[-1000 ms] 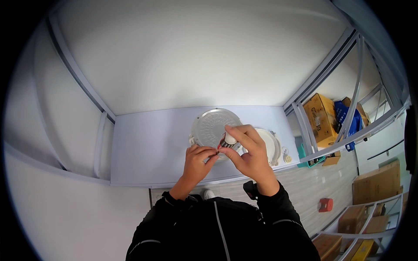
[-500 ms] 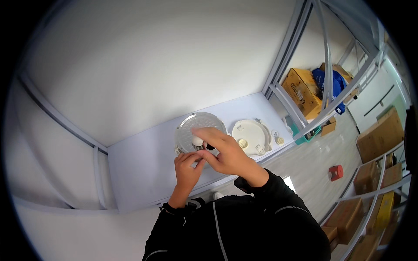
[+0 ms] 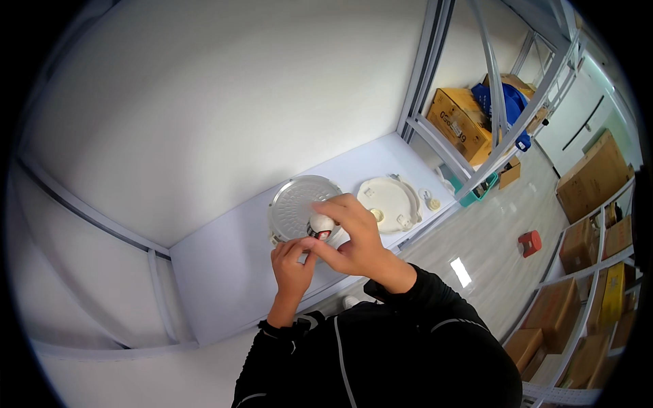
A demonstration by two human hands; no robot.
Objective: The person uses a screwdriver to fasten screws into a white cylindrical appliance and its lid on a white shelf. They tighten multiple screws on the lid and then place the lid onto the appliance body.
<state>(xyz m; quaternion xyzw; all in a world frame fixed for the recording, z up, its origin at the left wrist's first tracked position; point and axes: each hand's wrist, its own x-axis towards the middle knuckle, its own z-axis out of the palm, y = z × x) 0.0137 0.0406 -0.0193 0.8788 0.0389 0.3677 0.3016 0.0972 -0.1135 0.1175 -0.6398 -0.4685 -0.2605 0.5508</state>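
A light bulb (image 3: 321, 222) with a white globe and a dark-and-red marking is held up between my hands. My right hand (image 3: 360, 238) curls thumb and fingers round it from the right. From below left, the pinched fingertips of my left hand (image 3: 292, 268) meet the bulb's lower end, and its screw base is partly hidden there. Behind the bulb lies a round silver dish-shaped piece (image 3: 289, 204) with a textured middle. To its right rests a round white shallow housing (image 3: 391, 197), with a small cream ring-shaped part (image 3: 376, 215) at its left edge.
The pale table (image 3: 224, 279) runs along a white wall. At its right end sits a small cream socket-like part (image 3: 434, 203). Beyond the metal frame post (image 3: 418, 75) are a cardboard box (image 3: 459, 122) and a teal bin (image 3: 474, 195). A red stool (image 3: 529, 243) stands on the floor.
The bulb has turned in my fingers: its screw base showed before, and now the dark-and-red marking faces up. The whole view has also shifted a little.
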